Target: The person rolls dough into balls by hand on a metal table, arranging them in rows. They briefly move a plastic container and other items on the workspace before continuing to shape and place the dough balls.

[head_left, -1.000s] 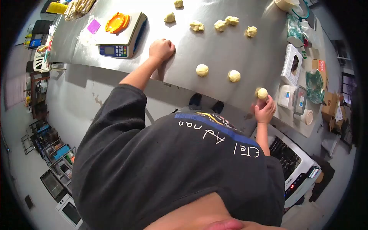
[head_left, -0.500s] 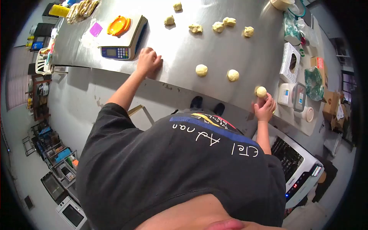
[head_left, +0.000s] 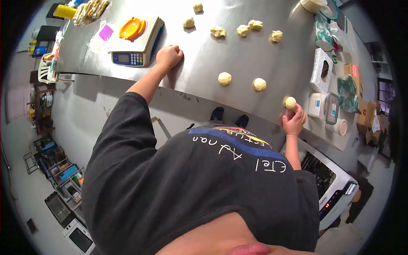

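My left hand [head_left: 170, 56] is curled into a fist over the steel table, just right of a digital scale [head_left: 135, 42]. The inside of that fist is hidden. On the scale's plate lies an orange round mould [head_left: 131, 28]. My right hand [head_left: 293, 122] rests near the table's right edge, thumb and fingers apart. Its fingertips touch or nearly touch a smooth dough ball [head_left: 290, 102]. Two more smooth balls, a left one [head_left: 225, 79] and a right one [head_left: 259, 84], sit mid-table. Several rough dough lumps [head_left: 218, 32] lie farther back.
A purple square [head_left: 106, 32] lies left of the scale, beyond it a bundle of pale sticks [head_left: 90, 12]. At right stand a white box [head_left: 321, 70], a lidded plastic tub [head_left: 318, 105] and a green bag [head_left: 347, 92]. A white appliance [head_left: 335, 187] is below right.
My left hand has moved slightly right and away from me, turning into a fist with its back up. My right hand and the dough pieces look almost unchanged.
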The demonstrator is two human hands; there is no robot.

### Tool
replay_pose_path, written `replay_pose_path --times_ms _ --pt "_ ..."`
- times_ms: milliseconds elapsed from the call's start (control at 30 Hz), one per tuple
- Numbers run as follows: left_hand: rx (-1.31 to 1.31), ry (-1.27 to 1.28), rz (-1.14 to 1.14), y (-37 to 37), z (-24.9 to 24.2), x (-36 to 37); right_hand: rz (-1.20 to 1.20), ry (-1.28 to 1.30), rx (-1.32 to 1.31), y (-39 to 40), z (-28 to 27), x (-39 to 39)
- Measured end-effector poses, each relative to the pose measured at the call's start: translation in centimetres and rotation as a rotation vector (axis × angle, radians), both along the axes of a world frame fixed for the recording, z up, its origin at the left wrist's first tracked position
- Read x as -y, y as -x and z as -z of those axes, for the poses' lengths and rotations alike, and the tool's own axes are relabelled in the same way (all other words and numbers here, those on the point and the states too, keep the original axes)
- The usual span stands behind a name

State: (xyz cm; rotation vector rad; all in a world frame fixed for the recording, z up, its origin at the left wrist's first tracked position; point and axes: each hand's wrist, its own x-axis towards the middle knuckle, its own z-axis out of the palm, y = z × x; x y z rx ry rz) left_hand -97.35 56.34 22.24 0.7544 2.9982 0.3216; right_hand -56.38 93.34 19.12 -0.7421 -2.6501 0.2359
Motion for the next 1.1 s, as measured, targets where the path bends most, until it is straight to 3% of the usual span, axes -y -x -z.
replay_pose_path --times_ms 67,167,233,300,333,367,433,500,533,667,767,833,933,1100 --pt "0.229 0.059 -0.161 -0.5 -1.1 -1.2 0.012 -0.012 -0.005 0.0 -0.1 0.2" --pt "0.479 -0.010 -0.229 -2.9 -1.8 -2.9 0.005 -0.051 0.003 -0.2 0.1 0.0" --pt "0.578 -0.002 -0.214 -2.7 0.3 -2.3 -0.002 0.006 0.001 -0.2 0.3 -0.2" --pt "0.823 -0.175 -0.099 -1.8 0.7 -0.6 0.010 0.014 0.010 -0.4 0.3 -0.1" --pt "0.860 -0.125 0.053 -1.9 -1.9 0.1 0.026 0.025 0.034 -0.4 0.3 -0.1" --pt "0.963 -0.224 -0.029 -2.0 -3.7 0.5 0.041 0.038 0.056 -0.4 0.3 -0.1" --pt "0.753 -0.166 0.252 -0.8 -3.4 2.0 0.046 0.049 0.059 -0.5 0.6 -0.2" --pt "0.328 -0.121 0.151 -2.7 -3.3 1.7 0.050 0.061 0.064 -0.7 0.9 -0.3" --pt "0.135 -0.101 0.237 -4.0 -3.3 1.1 0.039 0.048 0.057 -0.7 1.0 -0.4" --pt "-0.198 -0.152 0.449 -7.2 -0.2 -1.1 0.019 0.037 0.038 -0.6 0.8 -0.4" --pt "-0.046 -0.170 0.314 -5.9 1.0 -1.7 0.004 0.040 0.031 -0.3 0.3 -0.3" --pt "-0.113 -0.226 0.317 -5.2 1.5 -2.1 0.006 0.025 0.046 -0.3 0.0 0.1" --pt "-0.037 -0.102 0.199 -4.1 0.7 -3.5 0.010 0.006 0.052 0.0 -0.3 0.1" --pt "0.061 0.013 0.190 -2.7 -1.0 -5.4 0.006 -0.018 0.021 -0.3 0.3 0.0"
